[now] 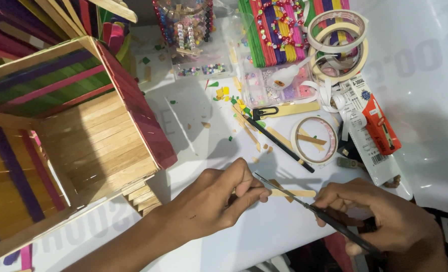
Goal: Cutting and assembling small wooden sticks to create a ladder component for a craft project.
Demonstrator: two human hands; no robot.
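Near the worktop's [284,236] front edge, the left hand [211,201] pinched a wooden craft stick [294,192] lying crosswise; the right hand [385,219] gripped open scissors [304,204], blades straddling it.

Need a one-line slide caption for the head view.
Left hand steadies a wooden craft stick while right hand cuts it with scissors.

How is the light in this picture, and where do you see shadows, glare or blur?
Head view: bright light from above; the white table shows pale glare at the right. The stick box and the left hand cast soft grey shadows on the table. The scissors in the right hand look sharp. The near bottom edge is slightly blurred.
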